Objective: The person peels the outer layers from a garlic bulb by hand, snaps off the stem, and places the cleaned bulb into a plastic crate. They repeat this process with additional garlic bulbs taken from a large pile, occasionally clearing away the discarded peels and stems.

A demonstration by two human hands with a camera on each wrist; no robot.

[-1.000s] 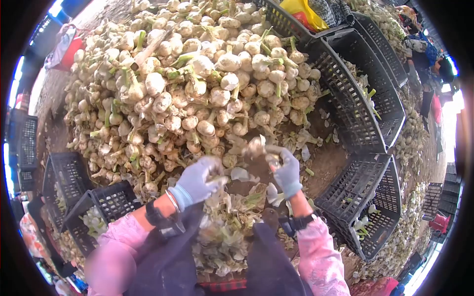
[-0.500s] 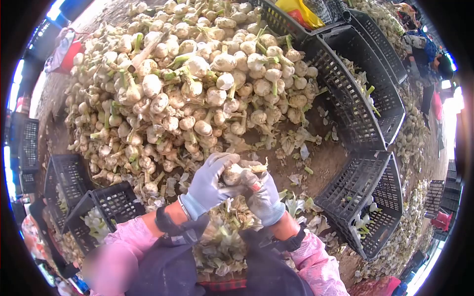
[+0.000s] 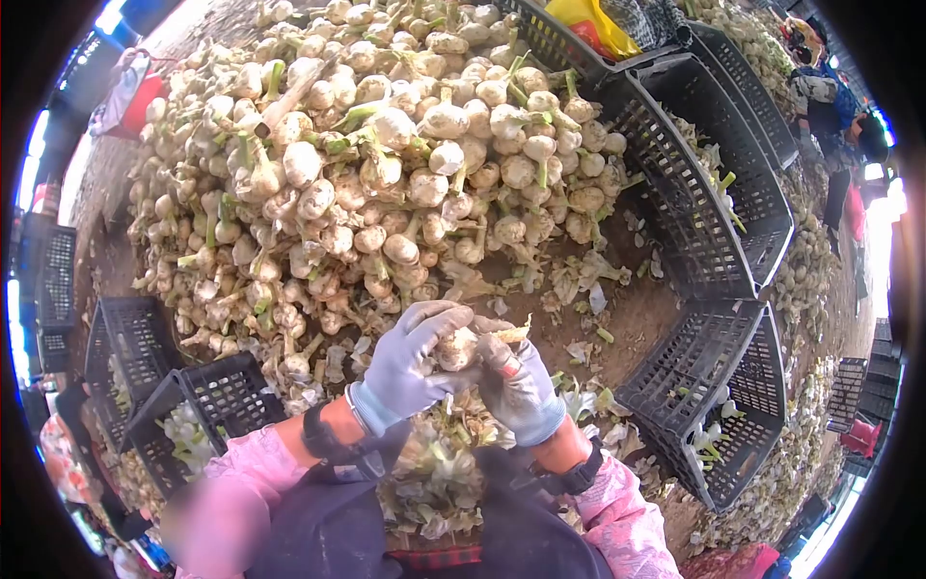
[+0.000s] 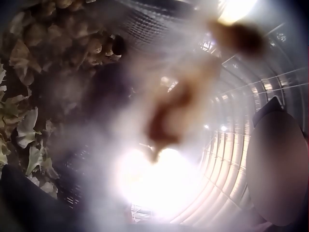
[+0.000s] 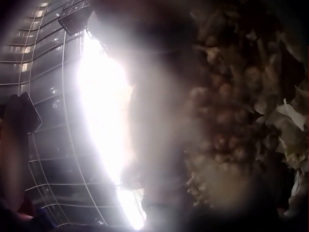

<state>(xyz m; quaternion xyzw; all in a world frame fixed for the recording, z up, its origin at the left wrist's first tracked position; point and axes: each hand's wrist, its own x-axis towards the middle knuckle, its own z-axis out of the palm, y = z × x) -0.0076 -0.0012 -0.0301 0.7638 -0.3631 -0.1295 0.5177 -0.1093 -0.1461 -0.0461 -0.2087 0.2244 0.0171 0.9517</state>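
Left hand point(image 3: 410, 359) wrapped round a garlic bulb point(image 3: 455, 351), right hand point(image 3: 521, 391) pinching in at its dry stalk point(image 3: 515, 334)! That bulb's up in the air, short of the pile point(image 3: 328, 193)'s near edge, loose skins point(image 3: 434, 463) on the floor point(image 3: 641, 314) below. Peeling, I'd judge, with stalk on; next calls for a steady left hold while the right thumb tugs the wrapping away.

Brown earth floor point(image 3: 625, 323); on it, large heap of garlic bulbs point(image 3: 381, 174), black crates point(image 3: 670, 362), scattered peelings point(image 3: 584, 278).
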